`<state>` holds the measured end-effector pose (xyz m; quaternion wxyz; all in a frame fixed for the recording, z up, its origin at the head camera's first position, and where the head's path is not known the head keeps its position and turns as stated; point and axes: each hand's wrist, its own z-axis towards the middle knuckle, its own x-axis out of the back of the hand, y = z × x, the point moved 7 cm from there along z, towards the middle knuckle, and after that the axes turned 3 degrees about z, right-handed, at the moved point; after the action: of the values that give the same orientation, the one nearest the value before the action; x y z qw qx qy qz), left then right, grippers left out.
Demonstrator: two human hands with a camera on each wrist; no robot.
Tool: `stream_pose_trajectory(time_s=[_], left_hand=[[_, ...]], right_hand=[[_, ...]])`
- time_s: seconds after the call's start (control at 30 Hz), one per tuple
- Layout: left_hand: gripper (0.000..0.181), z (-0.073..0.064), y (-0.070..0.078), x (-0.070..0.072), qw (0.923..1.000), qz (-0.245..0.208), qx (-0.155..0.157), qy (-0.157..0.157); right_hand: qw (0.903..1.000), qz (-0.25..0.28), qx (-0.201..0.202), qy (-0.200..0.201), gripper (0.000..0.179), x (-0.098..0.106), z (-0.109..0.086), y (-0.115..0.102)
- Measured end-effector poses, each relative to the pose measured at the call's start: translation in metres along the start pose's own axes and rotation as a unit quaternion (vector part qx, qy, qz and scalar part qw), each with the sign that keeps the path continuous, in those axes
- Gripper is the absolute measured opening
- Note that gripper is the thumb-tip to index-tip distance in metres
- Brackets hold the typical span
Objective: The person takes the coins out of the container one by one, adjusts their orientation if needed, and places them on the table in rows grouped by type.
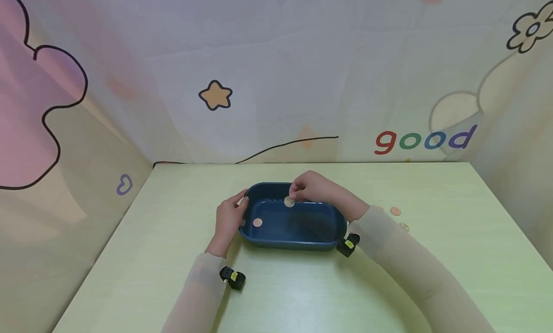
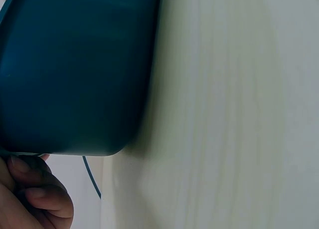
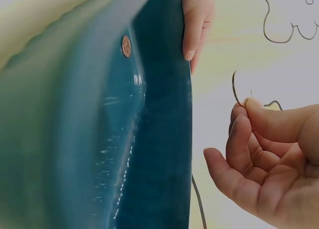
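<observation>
A dark blue rectangular dish point(image 1: 294, 245) with rounded corners sits in the middle of the table. My left hand point(image 1: 229, 220) grips its left rim, thumb over the edge; the left wrist view shows curled fingers point(image 2: 52, 201) against the dish's outer side. Over the far part of the dish, my right hand point(image 1: 313, 186) pinches a shiny round coin point(image 1: 289, 202) between thumb and fingertips. In the right wrist view this coin point(image 3: 235, 87) appears nearly edge-on, above the rim's level. One copper-coloured coin point(image 1: 257, 222) lies on the dish floor towards the left.
On the table to the right, a copper-coloured coin point(image 1: 395, 211) and a paler coin point(image 1: 403, 226) lie beyond my right sleeve point(image 1: 397, 246), which partly covers that area. A printed cloth backdrop point(image 1: 276, 83) rises behind the table's far edge.
</observation>
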<state>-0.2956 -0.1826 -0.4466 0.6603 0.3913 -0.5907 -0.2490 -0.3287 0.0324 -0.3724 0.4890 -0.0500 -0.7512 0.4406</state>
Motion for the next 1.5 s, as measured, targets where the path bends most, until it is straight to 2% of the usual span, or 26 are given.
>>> stream_pose_trajectory(time_s=[0.4, 0.57, 0.83, 1.2, 1.5], left_hand=[[0.041, 0.001, -0.001, -0.001, 1.0, -0.001, 0.003, -0.001], [0.041, 0.001, -0.001, -0.001, 1.0, 0.0, 0.004, -0.001], [0.041, 0.0, -0.001, 0.0, 1.0, -0.004, 0.008, 0.0], [0.04, 0.0, 0.0, 0.0, 1.0, 0.007, 0.007, 0.001], [0.041, 0.0, -0.001, -0.001, 0.9999, 0.008, 0.009, -0.001]], right_hand=[[0.9978, 0.008, -0.02, 0.063, 0.016, 0.01, -0.033, 0.031], [0.9952, 0.02, -0.043, 0.085, 0.016, 0.016, -0.051, 0.046], [0.9917, 0.028, -0.065, 0.107, 0.017, 0.034, -0.078, 0.062], [0.9889, -0.015, -0.096, 0.112, 0.017, 0.064, -0.113, 0.095], [0.9812, -0.046, -0.142, 0.123, 0.017, 0.074, -0.139, 0.131]])
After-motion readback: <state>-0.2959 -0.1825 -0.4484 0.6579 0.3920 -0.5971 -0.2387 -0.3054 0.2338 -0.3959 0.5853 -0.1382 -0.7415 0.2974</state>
